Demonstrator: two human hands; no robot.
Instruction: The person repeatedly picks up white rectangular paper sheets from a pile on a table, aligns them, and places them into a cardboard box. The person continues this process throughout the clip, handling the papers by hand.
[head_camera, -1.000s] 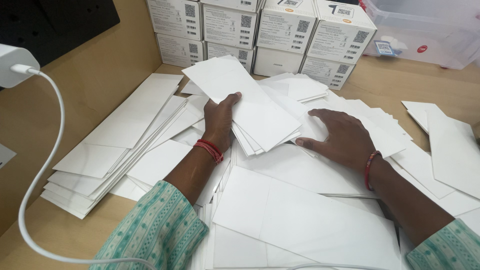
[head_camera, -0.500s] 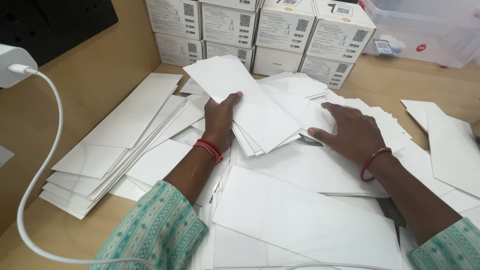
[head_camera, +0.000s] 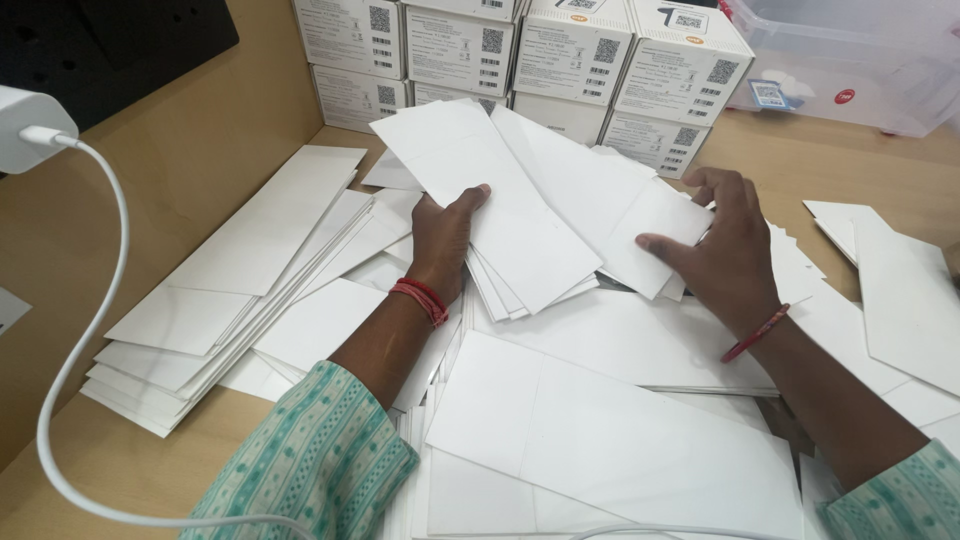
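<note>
From the head camera, the left hand (head_camera: 442, 238) grips a small stack of white cards (head_camera: 500, 215), thumb on top and fingers underneath, held just above the loose white sheets (head_camera: 600, 440) covering the wooden table (head_camera: 150, 460). The right hand (head_camera: 722, 250) pinches the edge of one white card (head_camera: 625, 225) lying beside that stack — thumb over it, fingers curled behind. A neat pile of cards (head_camera: 240, 290) sits to the left; white boxes (head_camera: 520, 50) stand behind — a white cable (head_camera: 95, 300) hangs at the left.
</note>
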